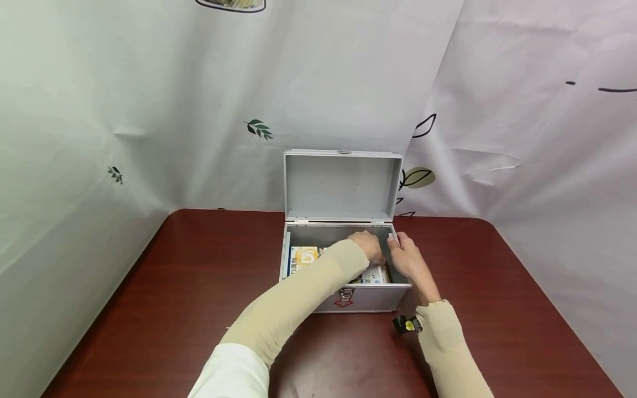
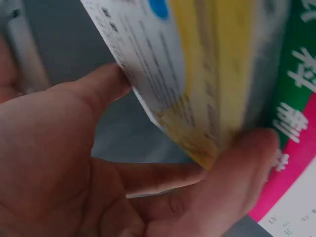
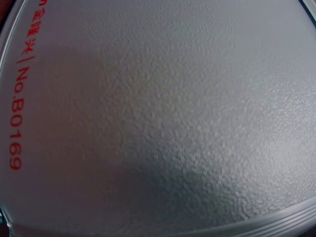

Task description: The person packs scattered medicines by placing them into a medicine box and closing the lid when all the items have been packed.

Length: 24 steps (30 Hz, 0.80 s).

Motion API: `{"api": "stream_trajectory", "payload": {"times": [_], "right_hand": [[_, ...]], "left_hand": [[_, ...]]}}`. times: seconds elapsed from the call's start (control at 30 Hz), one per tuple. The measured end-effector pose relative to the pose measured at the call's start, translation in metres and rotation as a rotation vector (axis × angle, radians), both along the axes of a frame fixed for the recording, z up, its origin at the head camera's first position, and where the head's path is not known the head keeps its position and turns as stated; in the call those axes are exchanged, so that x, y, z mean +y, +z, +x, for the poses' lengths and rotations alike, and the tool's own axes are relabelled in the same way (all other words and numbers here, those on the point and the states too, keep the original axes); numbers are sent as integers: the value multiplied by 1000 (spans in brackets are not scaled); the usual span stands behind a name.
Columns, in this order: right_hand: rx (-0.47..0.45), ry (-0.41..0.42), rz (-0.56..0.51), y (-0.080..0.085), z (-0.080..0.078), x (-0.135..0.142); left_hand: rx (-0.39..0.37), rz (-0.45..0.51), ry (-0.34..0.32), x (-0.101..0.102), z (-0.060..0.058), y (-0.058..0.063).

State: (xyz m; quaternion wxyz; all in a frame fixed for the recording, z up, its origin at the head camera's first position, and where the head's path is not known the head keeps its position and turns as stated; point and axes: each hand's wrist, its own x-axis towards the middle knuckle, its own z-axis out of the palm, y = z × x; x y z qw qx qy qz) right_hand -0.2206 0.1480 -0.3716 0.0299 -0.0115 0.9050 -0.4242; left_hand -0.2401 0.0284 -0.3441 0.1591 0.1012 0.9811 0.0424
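Note:
A silver metal first-aid case (image 1: 373,298) stands on the table with its lid (image 1: 343,188) raised. My left hand (image 1: 367,247) reaches down inside its right part. In the left wrist view this hand holds a white and yellow medicine carton (image 2: 153,54), thumb on one side and fingers at its lower corner. A green and pink package (image 2: 301,108) with white characters is right beside those fingers. My right hand (image 1: 408,257) grips the case's right rim, thumb on the inner side. The right wrist view shows only the case's textured side panel (image 3: 163,118) with red lettering.
A white and yellow carton (image 1: 303,258) stands in the left of the case, and more packages (image 1: 375,275) sit at the front right. The dark red table (image 1: 209,265) extends around the case, with a white printed curtain (image 1: 338,72) behind.

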Motion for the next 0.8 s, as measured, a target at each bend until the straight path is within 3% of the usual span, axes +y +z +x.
{"api": "stream_trajectory", "payload": {"times": [0.37, 0.67, 0.8], "right_hand": [[9, 14, 12, -1, 1, -2], [10, 3, -10, -1, 1, 0], [-2, 3, -15, -2, 1, 1]], "left_hand": [[2, -57, -27, -6, 2, -4], [-53, -125, -148, -11, 12, 6], [-66, -158, -184, -13, 11, 6]]}}
